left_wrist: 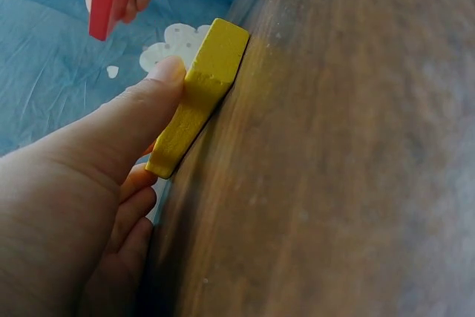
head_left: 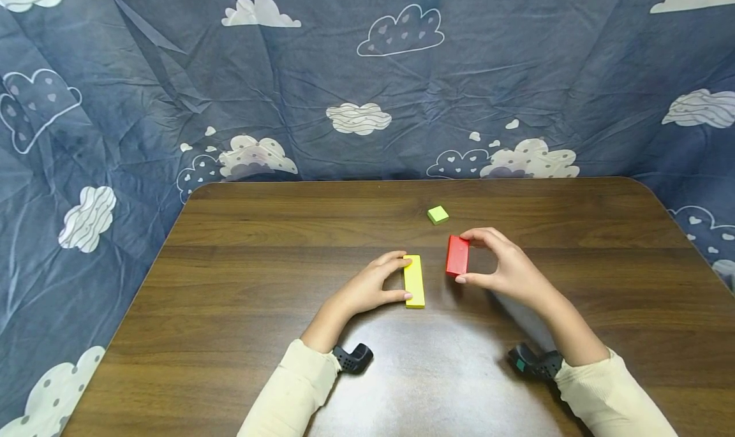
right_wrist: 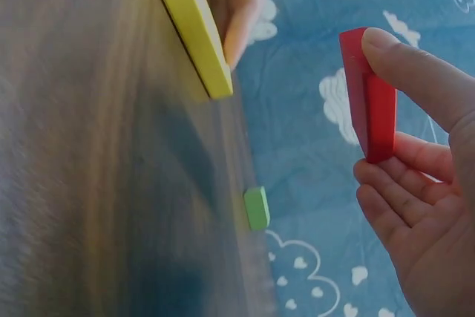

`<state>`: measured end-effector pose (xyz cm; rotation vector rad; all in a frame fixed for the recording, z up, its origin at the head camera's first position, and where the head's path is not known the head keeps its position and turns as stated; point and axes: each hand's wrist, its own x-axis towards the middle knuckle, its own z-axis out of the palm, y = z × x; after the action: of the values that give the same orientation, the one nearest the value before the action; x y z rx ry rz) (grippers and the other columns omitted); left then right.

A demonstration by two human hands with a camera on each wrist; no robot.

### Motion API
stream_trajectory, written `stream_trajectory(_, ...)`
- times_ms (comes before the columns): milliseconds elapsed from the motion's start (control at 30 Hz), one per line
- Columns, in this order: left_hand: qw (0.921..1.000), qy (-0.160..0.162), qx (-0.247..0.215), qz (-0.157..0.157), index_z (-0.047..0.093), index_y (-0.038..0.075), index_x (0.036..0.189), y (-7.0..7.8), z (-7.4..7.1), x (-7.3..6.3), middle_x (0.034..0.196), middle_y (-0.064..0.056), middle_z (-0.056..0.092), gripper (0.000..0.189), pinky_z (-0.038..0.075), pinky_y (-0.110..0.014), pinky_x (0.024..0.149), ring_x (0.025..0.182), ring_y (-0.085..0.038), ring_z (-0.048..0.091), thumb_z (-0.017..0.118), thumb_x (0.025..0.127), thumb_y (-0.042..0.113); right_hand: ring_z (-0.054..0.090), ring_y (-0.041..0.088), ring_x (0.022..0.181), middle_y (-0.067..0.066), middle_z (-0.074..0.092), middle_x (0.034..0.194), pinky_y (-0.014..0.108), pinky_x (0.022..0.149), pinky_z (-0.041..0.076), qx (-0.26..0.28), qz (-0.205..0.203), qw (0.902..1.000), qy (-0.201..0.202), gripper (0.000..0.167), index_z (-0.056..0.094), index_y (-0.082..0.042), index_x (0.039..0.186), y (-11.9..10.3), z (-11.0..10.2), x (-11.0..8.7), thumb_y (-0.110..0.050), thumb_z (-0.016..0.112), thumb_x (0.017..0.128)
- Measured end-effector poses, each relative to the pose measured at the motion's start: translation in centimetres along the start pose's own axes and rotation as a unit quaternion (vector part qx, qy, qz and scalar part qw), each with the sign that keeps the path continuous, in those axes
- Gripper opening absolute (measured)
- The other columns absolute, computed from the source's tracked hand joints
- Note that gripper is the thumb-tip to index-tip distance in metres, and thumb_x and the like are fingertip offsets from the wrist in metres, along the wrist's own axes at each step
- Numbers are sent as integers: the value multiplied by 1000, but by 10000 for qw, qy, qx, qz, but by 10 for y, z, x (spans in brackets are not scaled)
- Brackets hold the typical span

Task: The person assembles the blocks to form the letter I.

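Note:
A long yellow block [head_left: 414, 282] lies flat on the table. My left hand [head_left: 367, 285] holds it from the left, thumb near its front end and fingertips near its far end. In the left wrist view, the thumb presses the side of the yellow block [left_wrist: 199, 98]. To the right, my right hand [head_left: 508, 268] pinches a red block [head_left: 457, 256] between thumb and fingertips. The right wrist view shows the red block [right_wrist: 378, 98] held up off the tabletop, its shadow falling on the wood.
A small green block [head_left: 438, 215] sits farther back on the brown wooden table [head_left: 258, 233]. Beyond the table's far edge hangs a blue cloth [head_left: 321, 60] with cloud prints. Each wrist wears a black device [head_left: 353, 358].

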<state>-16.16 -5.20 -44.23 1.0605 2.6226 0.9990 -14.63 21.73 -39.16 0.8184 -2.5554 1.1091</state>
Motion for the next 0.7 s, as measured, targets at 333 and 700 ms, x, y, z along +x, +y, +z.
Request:
stream_trajectory(333, 10000, 15, -1, 19, 44, 11, 133, 1, 0, 0, 138, -6, 36, 62, 24, -32, 103, 127, -20, 31, 67, 80, 35, 50, 12, 96, -1, 53, 108, 18, 85, 37, -68, -403, 9989, -242, 67, 54, -6, 112, -17, 6, -16, -22, 86, 55)
stream_trajectory(700, 10000, -7, 20, -35, 44, 11, 133, 0, 0, 0, 139, -5, 35, 62, 25, -33, 103, 127, -20, 31, 66, 80, 35, 49, 12, 98, 0, 50, 109, 19, 85, 39, 86, -737, 9959, -508, 67, 53, -5, 110, -21, 22, -30, -27, 86, 56)
